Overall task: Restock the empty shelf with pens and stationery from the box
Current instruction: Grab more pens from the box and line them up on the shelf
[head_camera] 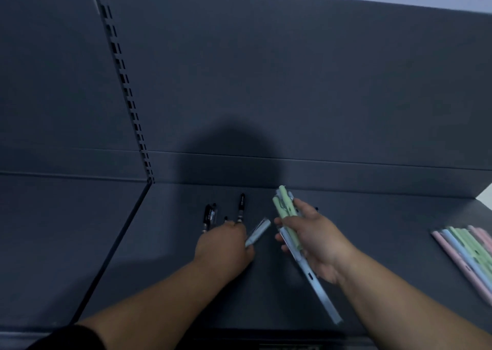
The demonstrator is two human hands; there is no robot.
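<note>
Several pens (pixel 286 211), light and slick I'd judge, gripped in right hand (pixel 316 243); left hand (pixel 223 243), nine o'clock, pinches grey pen (pixel 257 234) (hold mid-barrel).

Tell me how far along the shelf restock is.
Partly done: pastel pens lie in a row at the right of the shelf, black pens near centre. In hand: left hand holds a grey pen, right hand grips a green-and-blue pen bundle. Left: placing those; much shelf is bare; box not in view.

The shelf (pixel 372 243) and its back panel (pixel 266 83) look like smooth, matt, dark-grey painted metal. The pastel pens (pixel 468 254) at the right edge seem matt plastic; the black pens (pixel 209 215) show glossy glints.
</note>
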